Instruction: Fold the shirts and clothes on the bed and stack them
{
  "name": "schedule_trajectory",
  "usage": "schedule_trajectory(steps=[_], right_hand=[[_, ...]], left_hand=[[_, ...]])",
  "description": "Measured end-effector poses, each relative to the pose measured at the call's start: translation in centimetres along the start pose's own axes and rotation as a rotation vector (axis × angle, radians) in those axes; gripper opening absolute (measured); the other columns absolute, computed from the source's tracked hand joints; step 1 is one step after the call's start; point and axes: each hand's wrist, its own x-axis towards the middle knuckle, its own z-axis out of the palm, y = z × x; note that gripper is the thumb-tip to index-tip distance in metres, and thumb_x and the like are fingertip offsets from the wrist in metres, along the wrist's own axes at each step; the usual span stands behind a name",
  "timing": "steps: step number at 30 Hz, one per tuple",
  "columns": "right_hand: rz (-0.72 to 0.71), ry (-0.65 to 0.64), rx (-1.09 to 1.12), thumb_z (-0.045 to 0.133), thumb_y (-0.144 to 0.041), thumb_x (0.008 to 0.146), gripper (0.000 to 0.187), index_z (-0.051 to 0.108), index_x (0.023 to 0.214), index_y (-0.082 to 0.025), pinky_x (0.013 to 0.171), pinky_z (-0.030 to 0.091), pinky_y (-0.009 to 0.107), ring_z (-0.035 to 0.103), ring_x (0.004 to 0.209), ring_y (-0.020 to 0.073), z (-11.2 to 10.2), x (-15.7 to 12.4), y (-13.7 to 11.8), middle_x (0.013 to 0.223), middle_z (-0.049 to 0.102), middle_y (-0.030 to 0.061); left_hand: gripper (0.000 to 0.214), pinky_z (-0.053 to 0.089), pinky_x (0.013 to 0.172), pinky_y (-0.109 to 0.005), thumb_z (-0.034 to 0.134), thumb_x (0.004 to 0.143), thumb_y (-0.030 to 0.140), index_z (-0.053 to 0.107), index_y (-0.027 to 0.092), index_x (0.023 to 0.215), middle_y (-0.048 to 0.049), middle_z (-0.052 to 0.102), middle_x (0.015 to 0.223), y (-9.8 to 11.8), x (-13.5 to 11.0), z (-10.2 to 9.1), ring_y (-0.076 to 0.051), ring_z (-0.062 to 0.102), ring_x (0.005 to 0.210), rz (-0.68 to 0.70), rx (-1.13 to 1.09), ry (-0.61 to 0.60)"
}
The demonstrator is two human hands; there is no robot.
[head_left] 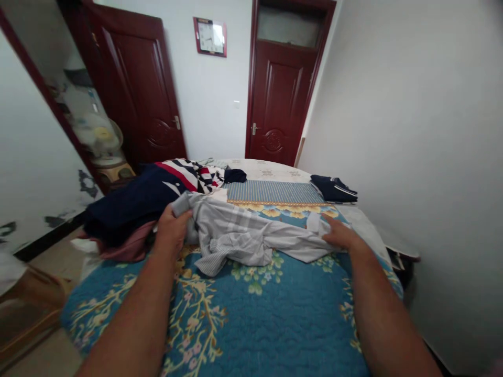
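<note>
A crumpled light grey garment with long sleeves, seemingly a shirt (243,235), stretches across the flowered blue cloth (267,319) between my hands. My left hand (173,222) is closed on its left end, where a cuff-like edge sticks up past the fingers. At the opposite end, my right hand (340,233) pinches the fabric beside a whitish patch (313,222). A finely striped part of the garment flops toward me below its middle. Some fingertips are hidden by the cloth.
On the left lies a pile of clothes, with a navy garment (129,196) over a dusty pink one (128,243). A folded dark garment (334,188) rests at the far right, near the wall. A wooden chair (35,293) stands low at left; a fan (100,133) is behind.
</note>
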Motion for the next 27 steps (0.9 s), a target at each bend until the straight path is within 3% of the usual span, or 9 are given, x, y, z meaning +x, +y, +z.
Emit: schedule_trajectory(steps=[3, 8, 11, 13, 15, 17, 18, 23, 27], right_hand=[[0.0, -0.002, -0.05, 0.073, -0.029, 0.074, 0.086, 0.056, 0.157, -0.014, 0.12, 0.043, 0.038, 0.058, 0.143, 0.0339, 1.1, 1.3, 1.1, 0.156, 0.059, 0.0176], [0.059, -0.128, -0.153, 0.061, -0.037, 0.085, 0.046, 0.079, 0.122, -0.018, 0.103, 0.055, 0.043, 0.074, 0.114, 0.0353, 2.2, 3.4, 3.0, 0.123, 0.078, 0.0168], [0.103, -0.052, -0.213, 0.054, -0.037, 0.087, 0.039, 0.081, 0.108, -0.018, 0.098, 0.056, 0.044, 0.074, 0.112, 0.0371, 2.2, 3.2, 4.4, 0.115, 0.08, 0.0176], [0.147, 0.05, -0.205, 0.057, -0.044, 0.087, 0.052, 0.077, 0.125, -0.015, 0.099, 0.055, 0.047, 0.072, 0.117, 0.0399, 2.1, 2.9, 4.9, 0.119, 0.078, 0.02], [0.18, 0.094, -0.164, 0.062, -0.057, 0.083, 0.079, 0.064, 0.147, -0.01, 0.101, 0.055, 0.049, 0.071, 0.12, 0.0424, 2.1, 2.6, 4.8, 0.126, 0.076, 0.0232], [0.181, 0.028, -0.12, 0.067, -0.065, 0.077, 0.091, 0.062, 0.149, -0.01, 0.103, 0.055, 0.051, 0.072, 0.119, 0.0434, 1.9, 2.4, 4.1, 0.128, 0.075, 0.0239], [0.171, -0.016, -0.101, 0.068, -0.065, 0.075, 0.087, 0.068, 0.143, -0.012, 0.103, 0.055, 0.05, 0.072, 0.117, 0.043, 1.8, 2.3, 3.6, 0.127, 0.076, 0.0231], [0.091, -0.086, 0.033, 0.071, -0.046, 0.062, 0.038, 0.081, 0.091, -0.022, 0.099, 0.056, 0.046, 0.075, 0.108, 0.0393, 0.6, 1.4, 1.0, 0.109, 0.081, 0.0159], [0.117, -0.099, 0.381, 0.07, -0.051, 0.064, 0.032, 0.076, 0.083, -0.026, 0.071, 0.06, 0.042, 0.074, 0.076, 0.0321, -0.4, -0.4, -0.5, 0.079, 0.076, 0.0089]], left_hand=[[0.028, 0.057, 0.083, -0.034, 0.07, 0.08, 0.027, 0.074, 0.02, 0.107, -0.0042, 0.076, 0.094, 0.1, -0.5, -0.6, -0.023, 0.069, 0.089, 0.106, 0.232, -0.061], [0.03, 0.054, 0.092, -0.038, 0.054, 0.079, 0.016, 0.073, 0.02, 0.102, -0.0059, 0.074, 0.094, 1.0, -1.0, -1.5, -0.025, 0.069, 0.094, 0.178, 0.383, -0.225], [0.052, 0.051, 0.106, -0.038, 0.057, 0.078, 0.017, 0.072, 0.022, 0.128, -0.0072, 0.075, 0.12, 1.6, -1.5, -2.1, -0.027, 0.067, 0.116, 0.231, 0.387, -0.592], [0.068, 0.047, 0.113, -0.037, 0.068, 0.077, 0.024, 0.065, 0.027, 0.145, -0.0069, 0.069, 0.138, 2.0, -2.2, -2.5, -0.028, 0.063, 0.129, 0.274, 0.458, -0.883], [0.081, 0.045, 0.116, -0.037, 0.078, 0.073, 0.031, 0.061, 0.031, 0.152, -0.008, 0.065, 0.142, 2.2, -3.0, -2.5, -0.03, 0.061, 0.132, 0.313, 0.609, -1.05], [0.086, 0.047, 0.113, -0.039, 0.081, 0.071, 0.033, 0.06, 0.033, 0.154, -0.01, 0.064, 0.138, 2.3, -3.9, -2.1, -0.031, 0.062, 0.128, 0.342, 0.77, -1.07], [0.086, 0.049, 0.109, -0.039, 0.081, 0.07, 0.033, 0.06, 0.034, 0.153, -0.0107, 0.063, 0.137, 2.3, -4.3, -1.8, -0.031, 0.064, 0.125, 0.341, 0.836, -1.053], [0.058, 0.054, 0.091, -0.039, 0.074, 0.077, 0.026, 0.069, 0.034, 0.134, -0.0109, 0.068, 0.131, 2.6, -5.5, -0.8, -0.031, 0.071, 0.107, 0.286, 1.034, -0.87], [0.042, 0.051, 0.089, -0.035, 0.068, 0.076, 0.011, 0.076, 0.028, 0.114, -0.0096, 0.077, 0.113, 2.5, -4.8, -0.9, -0.03, 0.072, 0.105, 0.24, 0.977, -0.751]])
